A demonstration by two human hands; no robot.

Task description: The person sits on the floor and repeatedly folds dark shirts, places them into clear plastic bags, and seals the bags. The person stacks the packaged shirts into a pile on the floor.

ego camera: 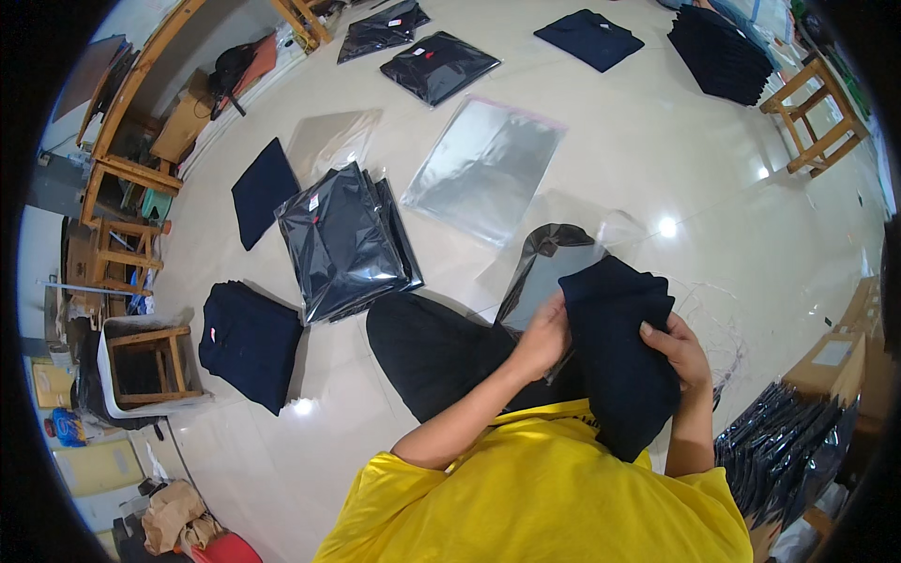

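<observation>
A folded dark navy garment is held up in front of my chest, between both hands. My left hand grips its left edge, the fingertips partly hidden behind the cloth. On the opposite edge, my right hand has its thumb on the near face and its fingers behind. Under the garment, by my legs, lies a dark-edged sheet or board with a grey face. Farther out on the floor is a stack of clear plastic bags.
Bagged dark garments are piled left of centre, beside a stack of folded garments. More bagged garments lie farther off. A wooden stool stands at far right. Near right, a box holds many bagged garments.
</observation>
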